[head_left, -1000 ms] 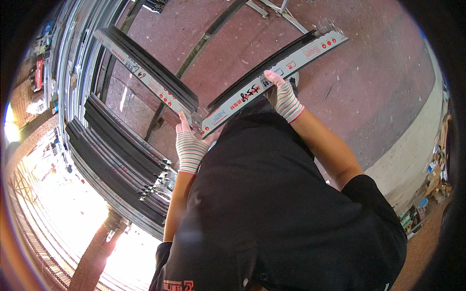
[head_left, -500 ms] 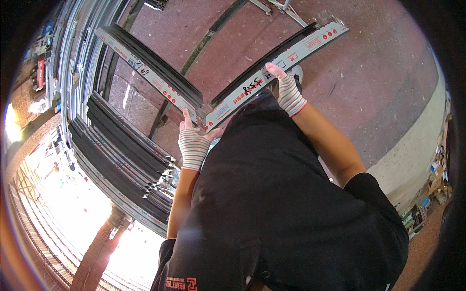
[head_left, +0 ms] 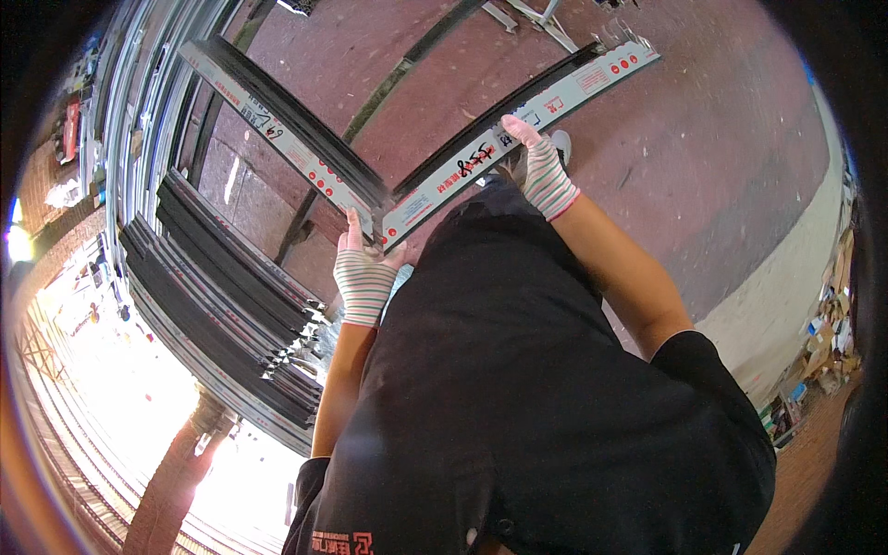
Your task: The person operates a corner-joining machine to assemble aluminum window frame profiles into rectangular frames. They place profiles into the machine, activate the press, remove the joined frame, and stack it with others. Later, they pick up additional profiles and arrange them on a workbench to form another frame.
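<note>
L hand (head_left: 363, 277) clamped @ corner of LH profile (head_left: 282, 143) & RH profile (head_left: 486, 163); R hand (head_left: 548, 182) grips latter midway.

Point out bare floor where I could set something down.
Mostly bare: the reddish floor, between the striped-gloved right hand and the pale grey floor strip. Crowded: left, with stacked long black profiles; far right, with mixed litter.

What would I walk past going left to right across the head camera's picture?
A red object too blurry to name → stacked black metal profiles → left hand in a striped glove → right hand in a striped glove → heap of cardboard and scraps.
</note>
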Demonstrator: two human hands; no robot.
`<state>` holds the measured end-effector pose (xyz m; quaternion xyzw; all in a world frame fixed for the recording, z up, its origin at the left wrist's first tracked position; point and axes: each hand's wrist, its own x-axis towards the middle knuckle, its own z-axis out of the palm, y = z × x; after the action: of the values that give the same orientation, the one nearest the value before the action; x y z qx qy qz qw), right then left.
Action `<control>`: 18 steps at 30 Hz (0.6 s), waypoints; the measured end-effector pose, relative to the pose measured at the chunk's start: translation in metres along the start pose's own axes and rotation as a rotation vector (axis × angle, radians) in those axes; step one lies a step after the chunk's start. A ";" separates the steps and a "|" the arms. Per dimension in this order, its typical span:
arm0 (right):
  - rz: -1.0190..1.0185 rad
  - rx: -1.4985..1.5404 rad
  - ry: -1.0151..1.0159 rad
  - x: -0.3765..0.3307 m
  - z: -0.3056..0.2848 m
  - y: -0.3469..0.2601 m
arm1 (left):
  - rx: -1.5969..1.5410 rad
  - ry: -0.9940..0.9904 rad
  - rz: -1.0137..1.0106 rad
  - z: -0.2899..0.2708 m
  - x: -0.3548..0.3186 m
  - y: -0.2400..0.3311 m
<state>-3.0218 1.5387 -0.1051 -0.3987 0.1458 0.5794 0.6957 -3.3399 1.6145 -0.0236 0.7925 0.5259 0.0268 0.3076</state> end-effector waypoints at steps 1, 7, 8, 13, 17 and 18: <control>0.001 0.004 0.000 0.001 0.000 0.001 | -0.034 0.013 0.010 0.002 -0.001 -0.001; 0.005 -0.005 0.021 -0.004 0.004 -0.001 | -0.089 0.042 0.018 0.009 -0.004 -0.005; -0.008 -0.005 0.024 -0.004 0.006 -0.001 | -0.054 0.035 0.020 0.008 -0.004 -0.005; 0.059 -0.091 0.047 -0.004 0.010 -0.007 | -0.028 0.036 -0.018 0.004 -0.007 0.004; 0.038 -0.073 0.031 -0.006 0.011 -0.004 | -0.002 0.068 -0.009 0.001 -0.004 0.009; 0.024 -0.050 0.047 -0.006 0.012 -0.002 | 0.025 0.059 -0.007 0.000 -0.003 0.009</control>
<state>-3.0250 1.5428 -0.0929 -0.4276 0.1523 0.5817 0.6750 -3.3337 1.6102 -0.0179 0.7933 0.5380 0.0425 0.2818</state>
